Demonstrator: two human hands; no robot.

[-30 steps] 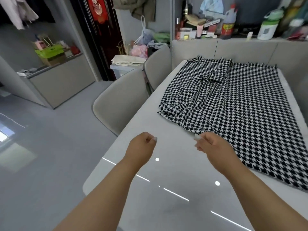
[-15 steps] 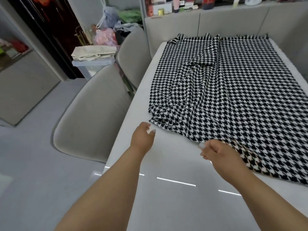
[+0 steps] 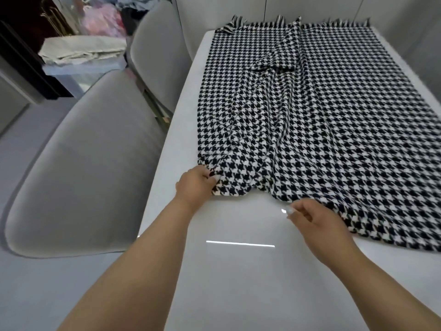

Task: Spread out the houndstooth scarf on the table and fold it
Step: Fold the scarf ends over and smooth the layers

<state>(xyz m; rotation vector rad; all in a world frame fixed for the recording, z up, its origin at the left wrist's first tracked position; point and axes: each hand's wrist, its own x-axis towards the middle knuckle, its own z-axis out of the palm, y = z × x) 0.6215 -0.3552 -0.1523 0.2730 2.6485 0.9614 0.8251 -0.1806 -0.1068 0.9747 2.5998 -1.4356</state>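
Nearest, both bare forearms reach out over the glossy white table (image 3: 238, 271). The left hand (image 3: 194, 185) pinches the near left corner of the black-and-white houndstooth woven scarf (image 3: 310, 120), fingers curled into the bunched cloth. The right hand (image 3: 310, 217) hovers at the scarf's near edge, fingers loosely curled; I cannot tell whether it holds anything. The scarf lies mostly flat, wrinkled along its left side, its long axis running away toward the fringed far end. Two grey upholstered chairs (image 3: 90, 168) stand beside the table's left edge.
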